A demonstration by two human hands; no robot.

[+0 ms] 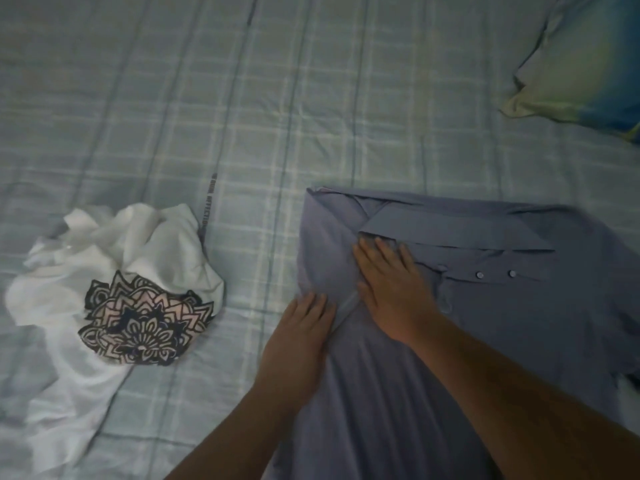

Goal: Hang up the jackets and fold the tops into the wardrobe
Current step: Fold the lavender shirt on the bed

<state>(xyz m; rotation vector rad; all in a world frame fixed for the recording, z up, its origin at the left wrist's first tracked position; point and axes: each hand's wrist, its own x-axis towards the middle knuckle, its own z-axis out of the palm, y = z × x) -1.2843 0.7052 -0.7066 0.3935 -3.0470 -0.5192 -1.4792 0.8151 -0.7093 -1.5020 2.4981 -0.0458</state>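
A blue-grey button shirt (485, 306) lies spread on the bed at the right, collar and buttons facing up, its left side folded inward. My right hand (391, 289) presses flat on the shirt just below the collar, fingers straight. My left hand (298, 337) lies flat on the shirt's folded left edge, fingers straight and pointing away from me. A crumpled white T-shirt (114, 278) with a black mandala print sits on the bed at the left, apart from both hands.
The bed is covered by a pale green checked sheet (311, 98). A pillow (581, 64) in yellow-green and blue lies at the top right corner. Bare sheet stretches between the two garments and beyond them.
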